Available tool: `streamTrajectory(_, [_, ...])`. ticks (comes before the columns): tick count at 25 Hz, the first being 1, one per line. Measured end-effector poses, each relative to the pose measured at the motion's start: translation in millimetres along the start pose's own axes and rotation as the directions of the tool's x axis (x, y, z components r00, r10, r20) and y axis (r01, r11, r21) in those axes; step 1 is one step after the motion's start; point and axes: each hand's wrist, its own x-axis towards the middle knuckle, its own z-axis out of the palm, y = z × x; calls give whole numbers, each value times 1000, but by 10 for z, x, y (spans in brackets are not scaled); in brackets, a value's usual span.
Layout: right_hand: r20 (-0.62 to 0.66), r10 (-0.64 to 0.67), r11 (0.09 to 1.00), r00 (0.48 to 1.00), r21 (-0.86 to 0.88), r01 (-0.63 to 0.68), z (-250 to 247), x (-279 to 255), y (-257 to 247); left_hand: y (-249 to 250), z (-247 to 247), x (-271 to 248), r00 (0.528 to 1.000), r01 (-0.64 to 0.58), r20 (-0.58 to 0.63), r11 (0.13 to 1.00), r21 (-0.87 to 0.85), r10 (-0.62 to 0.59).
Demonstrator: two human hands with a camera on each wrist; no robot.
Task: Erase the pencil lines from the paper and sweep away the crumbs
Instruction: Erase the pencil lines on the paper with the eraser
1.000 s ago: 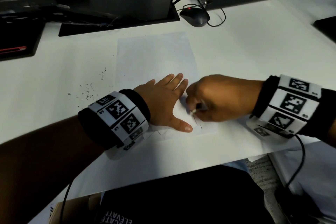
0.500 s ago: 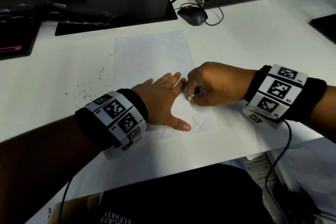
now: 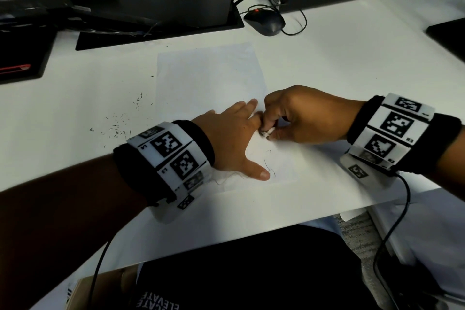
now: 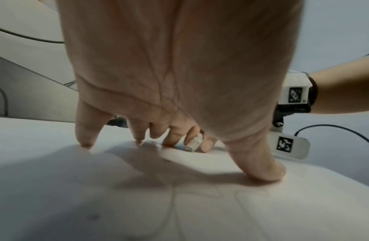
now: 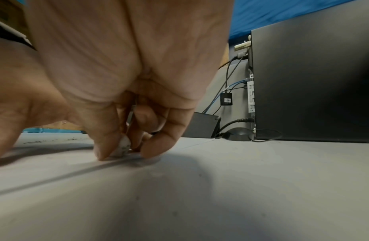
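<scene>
I'm laying my left hand [image 3: 231, 138] flat, palm down, fingers straight and spread, thumb [image 3: 259, 173] splayed toward me. My right hand [image 3: 304, 118] is curling just beside it, thumb and fingertips [image 5: 105, 146] pinching the eraser [image 3: 268, 132] tip-down close to my left index finger. Both forearms are reaching in from the near edge, wrists banded.

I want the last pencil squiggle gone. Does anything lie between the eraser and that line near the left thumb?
Nothing visible does. The eraser, pinched in the right hand, sits just beyond the pencil line, with bare paper between. The left hand lies beside it.
</scene>
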Motion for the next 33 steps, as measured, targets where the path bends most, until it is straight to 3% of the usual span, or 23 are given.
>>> streamTrajectory(3, [0,-20,1000,1000,-6,20,-8,-13,-43,63,14,6,1000,-2,-15,1000,11,2])
streamTrajectory(7, [132,-118,991,984,76,109,57,-158,-157,53,15,-5,1000,16,6,999,32,-16])
streamTrajectory(11, [37,-56,998,998,37,55,24,-134,-84,60,33,1,1000,21,4,1000,23,-21])
streamTrajectory(15, [119,-84,994,989,81,75,63,-183,-160,56,26,-5,1000,27,6,999,24,-27])
streamTrajectory(19, [31,-28,999,999,-27,29,42,-92,-151,53,27,-5,1000,26,6,1000,13,-26])
streamTrajectory(22, [144,-103,993,984,-46,111,119,-108,-268,50,19,-18,999,23,32,1000,7,-24])
streamTrajectory(26, [57,-17,997,998,-68,21,52,-47,-204,37,28,-6,1000,13,12,1000,1,-13])
streamTrajectory(30, [206,-52,998,977,46,43,63,-83,-260,32,40,-5,1000,20,20,1000,16,-20])
streamTrajectory(33, [181,72,992,981,91,-90,-21,-42,-133,35,25,-12,999,25,20,1000,0,-25])
